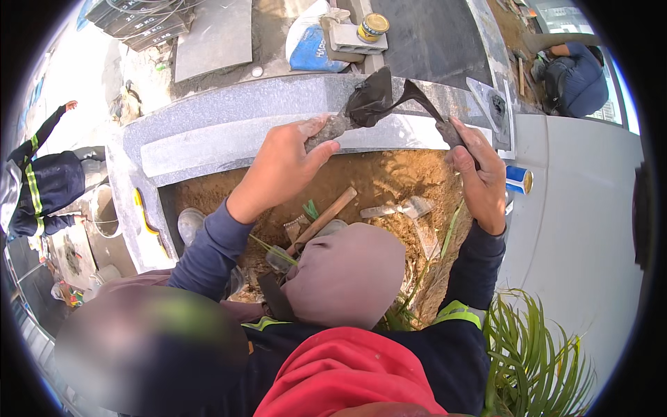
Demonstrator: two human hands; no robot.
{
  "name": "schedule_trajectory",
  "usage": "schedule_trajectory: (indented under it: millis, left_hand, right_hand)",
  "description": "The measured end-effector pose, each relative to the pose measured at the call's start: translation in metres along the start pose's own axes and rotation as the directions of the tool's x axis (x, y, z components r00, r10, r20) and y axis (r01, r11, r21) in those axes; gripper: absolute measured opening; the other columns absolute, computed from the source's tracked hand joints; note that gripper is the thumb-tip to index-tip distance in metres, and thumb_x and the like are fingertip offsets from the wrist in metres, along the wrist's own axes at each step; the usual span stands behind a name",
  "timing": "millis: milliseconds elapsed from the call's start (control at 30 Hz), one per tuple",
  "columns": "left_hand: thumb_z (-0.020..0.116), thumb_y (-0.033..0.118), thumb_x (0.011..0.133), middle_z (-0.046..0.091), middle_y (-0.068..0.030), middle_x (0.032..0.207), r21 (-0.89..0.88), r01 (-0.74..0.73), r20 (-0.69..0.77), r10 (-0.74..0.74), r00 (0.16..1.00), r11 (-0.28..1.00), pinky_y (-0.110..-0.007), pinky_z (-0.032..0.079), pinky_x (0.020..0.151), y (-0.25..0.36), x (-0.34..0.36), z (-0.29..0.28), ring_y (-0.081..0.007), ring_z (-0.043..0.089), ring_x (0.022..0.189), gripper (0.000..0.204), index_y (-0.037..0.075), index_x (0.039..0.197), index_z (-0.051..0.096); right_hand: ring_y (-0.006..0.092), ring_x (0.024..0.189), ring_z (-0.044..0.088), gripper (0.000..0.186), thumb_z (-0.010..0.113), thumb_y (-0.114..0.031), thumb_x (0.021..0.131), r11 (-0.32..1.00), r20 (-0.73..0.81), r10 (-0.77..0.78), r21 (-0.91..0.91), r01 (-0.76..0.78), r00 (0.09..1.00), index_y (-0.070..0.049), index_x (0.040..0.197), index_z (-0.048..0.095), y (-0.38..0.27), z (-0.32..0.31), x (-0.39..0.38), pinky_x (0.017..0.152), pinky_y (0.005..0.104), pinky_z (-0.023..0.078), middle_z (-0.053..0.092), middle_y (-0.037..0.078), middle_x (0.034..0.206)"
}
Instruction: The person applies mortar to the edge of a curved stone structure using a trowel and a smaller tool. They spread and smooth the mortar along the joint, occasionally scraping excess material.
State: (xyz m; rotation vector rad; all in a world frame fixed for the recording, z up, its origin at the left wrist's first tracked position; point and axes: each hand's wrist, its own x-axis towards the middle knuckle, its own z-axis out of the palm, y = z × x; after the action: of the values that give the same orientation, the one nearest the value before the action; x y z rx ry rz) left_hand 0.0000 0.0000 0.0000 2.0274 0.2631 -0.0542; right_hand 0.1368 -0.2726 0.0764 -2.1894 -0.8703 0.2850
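My left hand (285,160) grips the crusted grey handle of a trowel (368,90), whose dark blade is raised over the pale stone edge (229,143). My right hand (479,174) holds a second trowel (439,119) by its handle; its thin bent neck arches toward the left one, and the dark blades meet or overlap, so I cannot tell them fully apart. Below my hands is a dirt bed (417,174) with a wooden-handled tool (323,222) and scraps lying in it.
A yellow level (146,219) lies left. Beyond are a white-blue bag (309,48), a tin (373,28) on a block and slabs (212,48). Co-workers are at far left (52,181) and upper right (577,80). A blue can (517,179) and palm fronds (538,347) are at right.
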Motion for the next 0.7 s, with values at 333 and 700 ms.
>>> schedule_trajectory:
  millis: [333,700]
  left_hand:
    - [0.064,0.023,0.098,0.069,-0.0133,0.091,-0.353,0.128,0.098,-0.099,0.99,0.927,-0.03,0.051,0.061,-0.005,0.006,-0.001,-0.017,0.064,0.07,0.044,-0.009,0.128,0.06]
    - [0.062,0.029,0.1,0.061,-0.0031,0.079,-0.726,0.311,0.426,0.046,0.904,0.613,-0.021,0.035,0.036,-0.019,0.007,-0.023,-0.0063,0.048,0.046,0.031,-0.001,0.107,0.066]
  right_hand:
    - [0.0206,0.11,0.059,0.035,0.064,-0.009,0.095,0.994,-0.021,-0.101,0.044,0.101,0.995,0.001,0.129,0.063,0.025,0.016,0.012,0.097,0.03,0.045,0.064,0.012,0.117]
    - [0.0273,0.115,0.059,0.038,0.067,-0.004,0.09,0.973,0.115,-0.222,-0.038,0.228,0.968,-0.001,0.127,0.065,0.038,-0.002,0.046,0.099,0.0341,0.045,0.062,0.016,0.124]
